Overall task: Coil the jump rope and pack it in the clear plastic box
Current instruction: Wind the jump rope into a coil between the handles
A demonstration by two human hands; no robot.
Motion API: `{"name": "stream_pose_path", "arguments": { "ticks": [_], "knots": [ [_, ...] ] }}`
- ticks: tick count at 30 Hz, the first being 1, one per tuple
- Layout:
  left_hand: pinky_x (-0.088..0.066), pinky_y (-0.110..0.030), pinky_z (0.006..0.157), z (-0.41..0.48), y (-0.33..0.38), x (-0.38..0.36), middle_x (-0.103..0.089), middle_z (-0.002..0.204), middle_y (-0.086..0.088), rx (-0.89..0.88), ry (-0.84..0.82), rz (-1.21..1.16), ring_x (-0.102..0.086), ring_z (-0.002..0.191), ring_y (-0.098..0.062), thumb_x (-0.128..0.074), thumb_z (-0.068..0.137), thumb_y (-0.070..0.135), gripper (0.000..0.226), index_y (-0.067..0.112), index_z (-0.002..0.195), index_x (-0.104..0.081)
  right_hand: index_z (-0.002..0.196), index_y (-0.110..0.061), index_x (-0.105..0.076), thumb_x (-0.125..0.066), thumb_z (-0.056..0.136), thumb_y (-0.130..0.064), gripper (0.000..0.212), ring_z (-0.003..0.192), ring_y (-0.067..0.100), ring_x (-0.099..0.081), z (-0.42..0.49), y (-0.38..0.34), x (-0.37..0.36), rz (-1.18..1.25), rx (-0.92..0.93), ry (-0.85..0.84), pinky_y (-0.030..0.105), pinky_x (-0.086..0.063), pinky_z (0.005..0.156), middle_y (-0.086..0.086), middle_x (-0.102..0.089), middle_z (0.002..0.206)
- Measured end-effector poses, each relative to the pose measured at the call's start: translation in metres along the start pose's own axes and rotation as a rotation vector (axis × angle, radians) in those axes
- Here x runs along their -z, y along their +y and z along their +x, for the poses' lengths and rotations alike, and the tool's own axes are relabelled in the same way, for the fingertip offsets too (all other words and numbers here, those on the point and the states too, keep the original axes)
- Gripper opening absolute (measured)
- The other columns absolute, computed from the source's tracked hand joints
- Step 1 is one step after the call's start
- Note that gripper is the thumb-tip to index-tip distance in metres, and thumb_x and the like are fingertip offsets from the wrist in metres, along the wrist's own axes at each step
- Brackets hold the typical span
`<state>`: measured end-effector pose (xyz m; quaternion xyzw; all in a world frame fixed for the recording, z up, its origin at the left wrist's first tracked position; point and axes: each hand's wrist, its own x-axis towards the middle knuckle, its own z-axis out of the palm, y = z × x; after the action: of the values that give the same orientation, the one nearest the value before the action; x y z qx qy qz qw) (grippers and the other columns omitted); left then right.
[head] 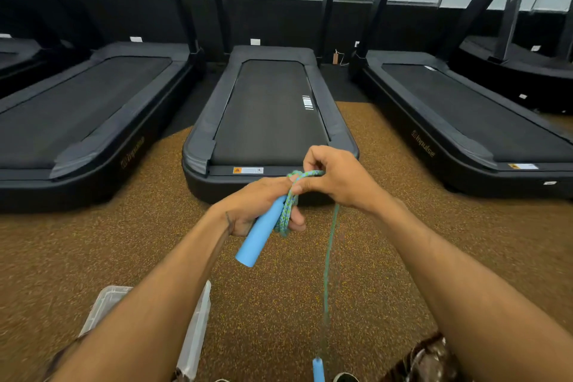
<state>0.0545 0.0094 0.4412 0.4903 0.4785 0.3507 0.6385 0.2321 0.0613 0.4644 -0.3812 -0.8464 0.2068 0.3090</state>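
My left hand [254,205] grips a light blue handle [260,236] of the jump rope, with several loops of green-blue rope [286,211] wound over its fingers. My right hand [338,177] pinches the rope just above those loops. From the right hand a single strand [328,257] hangs down to the second blue handle [318,369], which dangles near the bottom edge. The clear plastic box [198,329] stands on the floor at lower left, mostly hidden under my left forearm.
Black treadmills line the room: one straight ahead [269,108], one to the left [77,121], one to the right [465,121]. Speckled brown rubber floor [93,242] lies between them and me. A shoe tip [345,377] shows at the bottom.
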Motion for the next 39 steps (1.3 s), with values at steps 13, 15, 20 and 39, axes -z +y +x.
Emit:
{"name": "stream_pose_path", "arguments": {
  "ticks": [13, 15, 20, 39],
  "knots": [
    [-0.056, -0.044, 0.069, -0.004, -0.001, -0.002, -0.058, 0.061, -0.020, 0.071, -0.145, -0.192, -0.056, 0.060, -0.033, -0.049, 0.096, 0.050, 0.049, 0.006, 0.100, -0.069, 0.086, -0.016, -0.068, -0.069, 0.092, -0.016, 0.006, 0.075, 0.015, -0.055, 0.000, 0.016, 0.002, 0.418, -0.130, -0.083, 0.032, -0.046, 0.072, 0.007, -0.064, 0.080],
    [-0.056, -0.046, 0.074, -0.005, -0.002, -0.002, -0.059, 0.061, -0.019, 0.057, -0.164, -0.193, -0.058, 0.061, -0.033, -0.045, 0.099, 0.050, 0.050, 0.007, 0.099, -0.071, 0.085, -0.016, -0.067, -0.067, 0.093, -0.019, 0.008, 0.074, 0.017, -0.054, -0.001, 0.019, 0.001, 0.487, -0.169, -0.095, 0.033, -0.045, 0.072, 0.010, -0.062, 0.080],
    [-0.056, -0.045, 0.076, -0.005, 0.000, -0.002, -0.059, 0.060, -0.018, 0.005, -0.194, -0.227, -0.057, 0.060, -0.033, -0.040, 0.101, 0.050, 0.054, 0.010, 0.101, -0.077, 0.085, -0.012, -0.064, -0.059, 0.099, -0.022, 0.017, 0.059, 0.007, -0.044, -0.006, 0.024, -0.005, 0.595, -0.237, -0.107, 0.021, -0.039, 0.056, 0.008, -0.057, 0.074],
    [-0.058, -0.041, 0.071, -0.007, 0.004, -0.004, -0.062, 0.061, -0.010, -0.150, -0.206, -0.288, -0.056, 0.056, -0.024, -0.050, 0.094, 0.034, 0.046, 0.008, 0.131, -0.060, 0.110, -0.031, -0.069, -0.048, 0.104, -0.020, 0.024, 0.067, 0.011, -0.046, -0.019, 0.028, -0.020, 0.701, -0.262, -0.144, 0.021, -0.042, 0.062, 0.001, -0.051, 0.074]
  ]
}}
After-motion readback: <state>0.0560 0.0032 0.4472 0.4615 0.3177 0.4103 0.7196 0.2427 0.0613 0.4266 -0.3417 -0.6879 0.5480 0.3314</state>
